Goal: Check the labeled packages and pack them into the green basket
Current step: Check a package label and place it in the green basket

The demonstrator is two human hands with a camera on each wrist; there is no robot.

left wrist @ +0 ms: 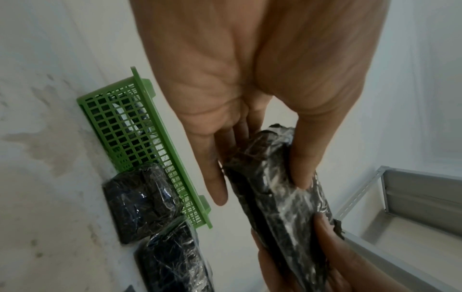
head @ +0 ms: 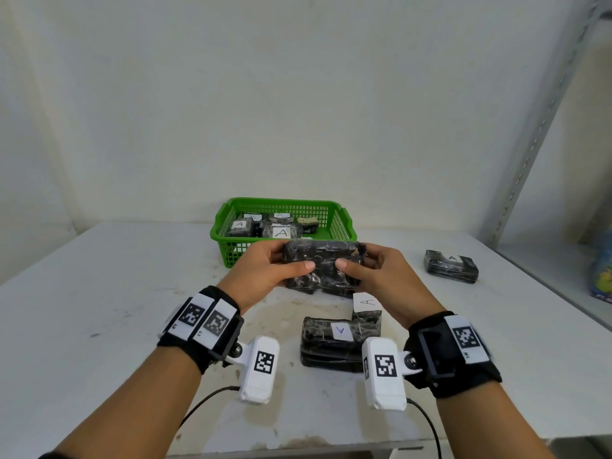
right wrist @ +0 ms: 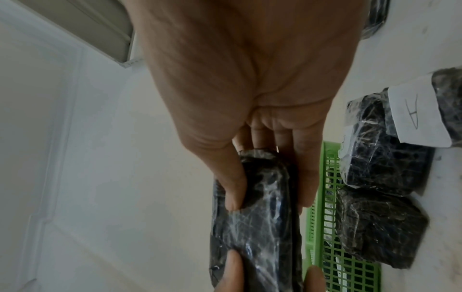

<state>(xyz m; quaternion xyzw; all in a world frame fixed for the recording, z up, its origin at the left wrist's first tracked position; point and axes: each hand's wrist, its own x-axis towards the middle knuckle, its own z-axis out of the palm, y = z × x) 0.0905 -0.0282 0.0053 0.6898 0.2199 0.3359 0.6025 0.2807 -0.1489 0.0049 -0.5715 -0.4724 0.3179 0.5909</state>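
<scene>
A black plastic-wrapped package (head: 323, 268) (left wrist: 272, 177) (right wrist: 255, 207) is held up in front of the green basket (head: 222, 226) (left wrist: 120, 122) (right wrist: 322, 223), no label showing on the side facing me. My left hand (head: 265, 270) (left wrist: 257, 187) grips its left end, thumb on the near face. At the other end my right hand (head: 374, 270) (right wrist: 270, 197) grips it the same way. The basket holds several wrapped packages with "A" labels (head: 280, 232). More labeled packages lie on the table: one below the hands (head: 334, 342), one beside it with a lifted label (head: 367, 308), one at the right (head: 451, 266).
The white table (head: 99, 293) is stained near its middle. A metal shelf rack (head: 543, 127) stands at the right, with a colourful bag (head: 601, 270) on its shelf. Cables (head: 427, 422) trail from the wrist cameras toward the table's front edge.
</scene>
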